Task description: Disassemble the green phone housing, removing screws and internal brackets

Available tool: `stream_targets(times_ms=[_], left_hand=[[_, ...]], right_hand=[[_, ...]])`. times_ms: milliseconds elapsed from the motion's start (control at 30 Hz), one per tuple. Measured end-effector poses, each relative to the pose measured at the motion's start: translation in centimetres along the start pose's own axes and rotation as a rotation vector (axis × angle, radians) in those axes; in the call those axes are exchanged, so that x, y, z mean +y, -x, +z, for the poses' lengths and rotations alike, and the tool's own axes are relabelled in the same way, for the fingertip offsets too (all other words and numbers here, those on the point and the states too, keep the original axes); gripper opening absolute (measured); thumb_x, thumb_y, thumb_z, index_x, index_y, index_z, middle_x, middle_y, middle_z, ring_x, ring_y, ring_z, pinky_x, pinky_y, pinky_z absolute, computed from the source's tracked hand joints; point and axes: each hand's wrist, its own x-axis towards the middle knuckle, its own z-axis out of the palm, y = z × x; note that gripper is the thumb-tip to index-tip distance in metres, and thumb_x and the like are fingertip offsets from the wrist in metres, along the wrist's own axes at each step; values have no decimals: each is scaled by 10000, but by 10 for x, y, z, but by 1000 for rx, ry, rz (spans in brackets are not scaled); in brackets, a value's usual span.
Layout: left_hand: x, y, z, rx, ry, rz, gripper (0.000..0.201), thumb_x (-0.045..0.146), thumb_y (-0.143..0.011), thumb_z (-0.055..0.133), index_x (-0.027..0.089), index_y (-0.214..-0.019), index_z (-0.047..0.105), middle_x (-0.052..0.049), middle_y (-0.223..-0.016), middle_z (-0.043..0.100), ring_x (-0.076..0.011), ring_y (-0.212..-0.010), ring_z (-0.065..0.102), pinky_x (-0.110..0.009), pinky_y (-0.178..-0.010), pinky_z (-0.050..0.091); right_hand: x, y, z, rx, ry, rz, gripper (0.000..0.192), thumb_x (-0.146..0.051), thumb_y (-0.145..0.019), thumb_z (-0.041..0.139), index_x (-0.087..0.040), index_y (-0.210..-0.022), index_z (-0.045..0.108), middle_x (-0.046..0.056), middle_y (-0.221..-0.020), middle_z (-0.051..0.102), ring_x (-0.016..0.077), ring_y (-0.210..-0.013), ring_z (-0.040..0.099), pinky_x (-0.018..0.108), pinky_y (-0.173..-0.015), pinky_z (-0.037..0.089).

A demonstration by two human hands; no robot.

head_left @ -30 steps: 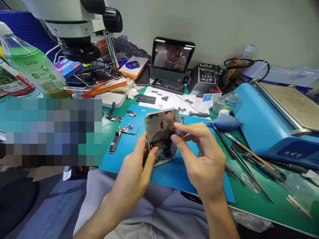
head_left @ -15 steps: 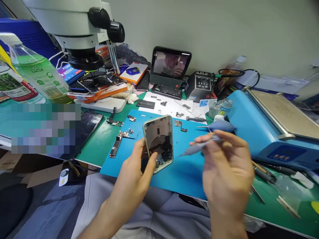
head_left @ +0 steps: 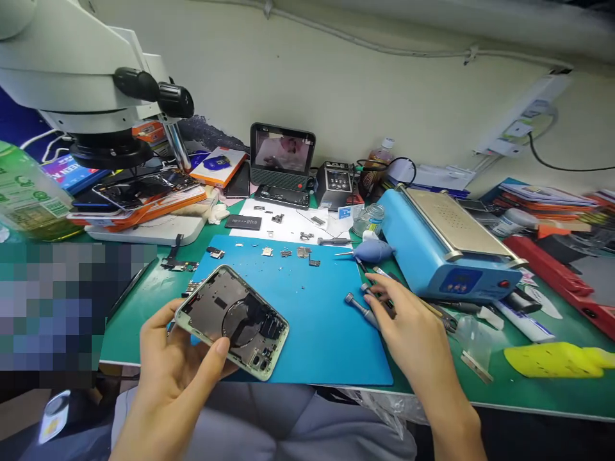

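Observation:
My left hand (head_left: pixel 168 365) holds an opened phone housing (head_left: pixel 233 320) by its lower edge, inner side up, tilted over the near left corner of the blue mat (head_left: pixel 307 314). The housing has a pale green frame and a dark round coil inside. My right hand (head_left: pixel 408 330) lies at the mat's right edge, its thumb and fingers closed on a grey screwdriver (head_left: pixel 358 306) whose tip end rests on the mat. Several small screws and brackets (head_left: pixel 288 253) are scattered at the far side of the mat.
A microscope (head_left: pixel 91 96) overhangs the far left, with stacked phones (head_left: pixel 139 192) beneath it. A blue heating plate (head_left: pixel 442 250) stands right of the mat, with a blue blower (head_left: pixel 373 251), loose tools (head_left: pixel 432 310) and a yellow object (head_left: pixel 552 360) around it. A small screen (head_left: pixel 282 151) stands at the back.
My left hand lowered the housing from upright to nearly flat and moved it left. My right hand brought the screwdriver down to the mat's right edge. The camera tilted up and right.

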Motion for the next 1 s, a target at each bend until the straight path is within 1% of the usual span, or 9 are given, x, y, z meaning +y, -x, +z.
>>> stream_targets(times_ms=[67,133,233,333,400,500,667,833,1000], left_hand=[[2,2,1,-12,22,-55,845,371,-1033,658,476,-1702,153,-95,-1515,619,-342,-1131,778,-394,-662,747],[2,5,5,-25,53,-91,858,359,-1008,686,500,-1697,196,-88,-1522,612,-344,-1120,776,-410,-676,747],[-2,9,12,-50,72,-70,767,415,-970,747,422,-1640,375,-101,-1511,618,-336,-1149,761,-452,-846,734],[-8,10,12,-73,57,-22,774,528,-946,773,443,-1628,416,-68,-1580,600,-344,-1237,738,-478,-992,689],[-13,8,3,-77,-56,27,793,591,-929,773,471,-1634,431,-40,-1620,575,-368,-1329,692,-473,-1000,686],[-24,1,-19,-57,-475,156,762,633,-958,720,479,-1651,441,-42,-1551,624,-399,-1376,650,-467,-915,693],[-40,-14,-35,-139,-932,487,820,641,-1016,657,398,-1714,301,-94,-1313,733,-363,-1144,747,-441,-821,648],[-46,-18,-11,-129,-1119,650,726,718,-989,651,223,-1503,523,-114,-1133,722,-362,-987,705,-477,-818,574],[-42,-18,5,-42,-1234,753,808,818,-954,601,118,-1356,572,-139,-1065,674,-376,-943,636,-496,-831,498]], right_hand=[[-3,1,2,18,44,-36,276,-350,-1057,583,-263,-1266,742,71,-1081,818,302,-987,781,419,-759,585],[-5,3,2,45,68,-81,274,-370,-1088,544,-256,-1240,742,85,-1154,795,309,-1088,747,442,-834,580],[-7,10,2,63,82,-173,292,-442,-1096,556,-266,-1170,777,82,-1182,767,302,-1097,709,470,-906,561],[-8,18,7,81,95,-238,282,-454,-1079,597,-265,-1111,804,83,-1158,763,311,-1042,691,481,-868,544],[-9,21,10,119,89,-243,265,-417,-1084,593,-247,-1072,795,96,-1139,751,314,-1022,683,477,-842,536],[-14,22,12,201,50,-227,196,-356,-1088,597,-233,-1120,747,103,-1130,722,299,-1054,682,464,-898,542],[-28,17,9,429,-276,34,164,-356,-1067,659,-259,-1199,665,58,-1060,751,227,-994,726,372,-870,583],[-32,13,16,225,-570,250,238,-497,-1093,571,-268,-1130,619,32,-978,786,157,-699,679,286,-613,582],[-27,15,21,179,-570,275,256,-516,-1081,588,-283,-1181,625,30,-1009,802,158,-736,707,293,-672,620]])
